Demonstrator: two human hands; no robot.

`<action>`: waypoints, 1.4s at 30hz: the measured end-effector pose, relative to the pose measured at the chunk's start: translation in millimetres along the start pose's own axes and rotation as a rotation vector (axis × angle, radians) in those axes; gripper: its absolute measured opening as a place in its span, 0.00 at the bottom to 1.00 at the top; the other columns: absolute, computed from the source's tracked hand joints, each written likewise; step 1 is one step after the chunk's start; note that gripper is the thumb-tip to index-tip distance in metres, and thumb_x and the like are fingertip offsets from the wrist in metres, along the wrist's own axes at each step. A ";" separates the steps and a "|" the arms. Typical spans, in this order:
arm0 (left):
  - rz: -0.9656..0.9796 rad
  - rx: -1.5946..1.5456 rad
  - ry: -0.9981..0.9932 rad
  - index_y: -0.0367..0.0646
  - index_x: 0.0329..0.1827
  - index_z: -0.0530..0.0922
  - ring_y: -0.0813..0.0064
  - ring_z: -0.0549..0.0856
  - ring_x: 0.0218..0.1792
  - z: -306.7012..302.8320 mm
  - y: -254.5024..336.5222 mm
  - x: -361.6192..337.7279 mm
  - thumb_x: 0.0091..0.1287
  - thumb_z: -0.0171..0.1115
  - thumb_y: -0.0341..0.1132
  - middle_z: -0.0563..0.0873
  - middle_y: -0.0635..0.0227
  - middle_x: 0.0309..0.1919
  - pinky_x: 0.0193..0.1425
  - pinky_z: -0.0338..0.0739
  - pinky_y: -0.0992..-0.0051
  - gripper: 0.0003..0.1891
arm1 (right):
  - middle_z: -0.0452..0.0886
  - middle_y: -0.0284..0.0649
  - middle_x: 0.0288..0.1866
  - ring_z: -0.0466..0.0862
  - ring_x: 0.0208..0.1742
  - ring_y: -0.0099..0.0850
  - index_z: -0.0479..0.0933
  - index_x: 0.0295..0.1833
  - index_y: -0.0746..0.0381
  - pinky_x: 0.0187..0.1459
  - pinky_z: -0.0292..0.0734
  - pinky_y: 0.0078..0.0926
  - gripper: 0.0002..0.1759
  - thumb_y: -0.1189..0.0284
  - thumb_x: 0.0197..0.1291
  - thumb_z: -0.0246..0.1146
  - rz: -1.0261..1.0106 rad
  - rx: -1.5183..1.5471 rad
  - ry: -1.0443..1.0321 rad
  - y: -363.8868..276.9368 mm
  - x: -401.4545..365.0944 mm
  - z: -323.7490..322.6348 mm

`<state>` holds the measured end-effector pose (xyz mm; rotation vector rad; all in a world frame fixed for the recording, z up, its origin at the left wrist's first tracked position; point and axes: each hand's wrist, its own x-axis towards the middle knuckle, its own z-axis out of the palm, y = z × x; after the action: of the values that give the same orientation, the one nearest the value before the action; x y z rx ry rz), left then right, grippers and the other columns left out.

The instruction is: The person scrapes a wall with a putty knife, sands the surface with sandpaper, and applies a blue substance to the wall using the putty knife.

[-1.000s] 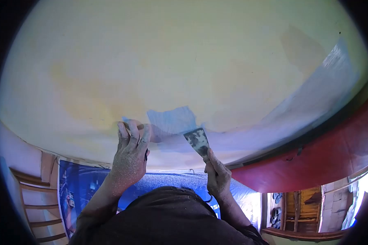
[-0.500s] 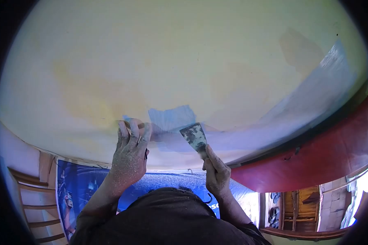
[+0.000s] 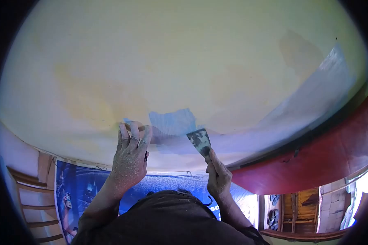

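My left hand (image 3: 129, 153), dusted with white powder, reaches up to the pale curved surface (image 3: 171, 61). Its fingers are bent round a thin brownish piece (image 3: 137, 125) pressed to that surface, left of a light blue patch (image 3: 172, 121). In my right hand (image 3: 218, 173) is the handle of a putty knife (image 3: 200, 141). The knife's blade is wide, stained dark and white, and its edge lies just below and right of the blue patch. Whether the blade touches the surface cannot be made out.
Behind my body hangs a blue printed banner (image 3: 151, 183). A red sheet (image 3: 306, 157) slopes down at the right, above a wooden-framed opening with shoes (image 3: 273, 218). Wooden slats (image 3: 39, 207) stand at the lower left.
The putty knife and my right hand have shifted slightly right and down. My left hand has hardly moved.
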<state>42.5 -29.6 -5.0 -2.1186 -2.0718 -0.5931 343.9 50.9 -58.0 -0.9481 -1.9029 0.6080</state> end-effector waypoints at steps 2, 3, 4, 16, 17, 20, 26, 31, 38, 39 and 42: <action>0.004 -0.014 0.002 0.33 0.91 0.61 0.07 0.51 0.86 0.3 -1.8 -1.8 0.71 0.71 0.24 0.57 0.24 0.85 0.88 0.59 0.28 0.45 | 0.92 0.45 0.44 0.84 0.38 0.23 0.79 0.85 0.63 0.44 0.85 0.27 0.30 0.87 0.81 0.58 0.031 0.051 -0.016 0.4 -0.9 1.2; -0.004 -0.009 -0.002 0.34 0.91 0.61 0.07 0.51 0.86 0.1 -1.3 -1.9 0.71 0.71 0.24 0.57 0.25 0.85 0.88 0.59 0.28 0.45 | 0.92 0.45 0.44 0.84 0.38 0.23 0.78 0.85 0.63 0.45 0.84 0.27 0.30 0.87 0.81 0.58 0.052 0.077 -0.017 -2.5 -1.9 1.6; -0.009 -0.004 -0.007 0.34 0.91 0.62 0.07 0.51 0.86 -0.2 -0.3 -1.4 0.71 0.71 0.25 0.57 0.25 0.85 0.88 0.60 0.28 0.45 | 0.92 0.44 0.43 0.84 0.38 0.23 0.78 0.85 0.64 0.44 0.84 0.27 0.30 0.87 0.81 0.58 0.043 0.084 -0.022 -8.1 0.3 2.4; 0.008 -0.031 0.019 0.35 0.90 0.64 0.08 0.53 0.85 -1.9 -1.3 -0.2 0.70 0.72 0.24 0.58 0.28 0.85 0.88 0.62 0.29 0.43 | 0.95 0.55 0.51 0.96 0.49 0.35 0.80 0.84 0.60 0.52 0.89 0.34 0.29 0.84 0.81 0.63 0.065 0.069 -0.040 -15.0 9.2 1.6; 0.010 -0.033 0.025 0.35 0.90 0.64 0.08 0.53 0.85 -2.0 -0.7 -0.7 0.70 0.72 0.23 0.58 0.29 0.85 0.88 0.62 0.29 0.43 | 0.95 0.55 0.52 0.96 0.50 0.35 0.79 0.84 0.61 0.52 0.89 0.34 0.29 0.84 0.81 0.63 0.065 0.079 -0.049 -24.0 14.6 2.2; 0.013 -0.049 0.012 0.35 0.90 0.64 0.09 0.54 0.85 -3.1 -1.7 -0.5 0.70 0.72 0.23 0.58 0.30 0.85 0.87 0.62 0.29 0.43 | 0.95 0.55 0.51 0.95 0.48 0.34 0.79 0.84 0.61 0.52 0.89 0.34 0.29 0.84 0.81 0.63 0.052 0.019 -0.054 -18.9 14.1 2.6; 0.024 -0.047 0.029 0.34 0.90 0.64 0.09 0.54 0.84 -2.0 -3.1 -1.8 0.69 0.72 0.23 0.59 0.31 0.85 0.87 0.63 0.29 0.44 | 0.92 0.44 0.46 0.86 0.42 0.25 0.78 0.85 0.61 0.47 0.86 0.29 0.30 0.85 0.82 0.59 0.091 0.109 -0.025 7.7 -13.2 9.7; 0.022 -0.052 0.021 0.36 0.90 0.65 0.11 0.56 0.84 -2.7 -1.2 -0.9 0.70 0.71 0.23 0.59 0.31 0.85 0.87 0.63 0.28 0.43 | 0.88 0.38 0.41 0.83 0.38 0.22 0.78 0.85 0.63 0.44 0.84 0.27 0.30 0.86 0.83 0.56 0.039 0.081 -0.008 -18.8 1.3 8.8; 0.023 -0.059 -0.005 0.35 0.90 0.64 0.07 0.53 0.84 -1.9 -3.2 -1.1 0.71 0.70 0.23 0.58 0.28 0.85 0.87 0.61 0.28 0.43 | 0.91 0.42 0.43 0.84 0.38 0.22 0.78 0.85 0.62 0.43 0.84 0.26 0.30 0.86 0.82 0.58 0.030 0.061 0.012 -2.2 -6.7 11.3; 0.017 -0.061 -0.008 0.35 0.90 0.63 0.07 0.52 0.85 -1.5 -3.3 -0.9 0.71 0.70 0.23 0.58 0.28 0.85 0.88 0.60 0.28 0.43 | 0.92 0.43 0.45 0.84 0.38 0.22 0.78 0.85 0.62 0.44 0.84 0.26 0.31 0.86 0.82 0.58 0.028 0.085 0.018 -9.4 -2.1 11.8; 0.017 -0.056 -0.030 0.36 0.92 0.61 0.05 0.50 0.85 -0.9 -4.3 -1.9 0.72 0.69 0.24 0.57 0.27 0.86 0.88 0.58 0.27 0.44 | 0.94 0.45 0.48 0.85 0.39 0.22 0.78 0.85 0.62 0.44 0.84 0.26 0.30 0.86 0.82 0.58 0.056 0.105 0.002 -23.5 5.2 14.8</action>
<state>38.1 -31.5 -5.7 -2.1859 -2.0745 -0.6281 320.6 40.8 -45.5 -0.9364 -1.8289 0.7321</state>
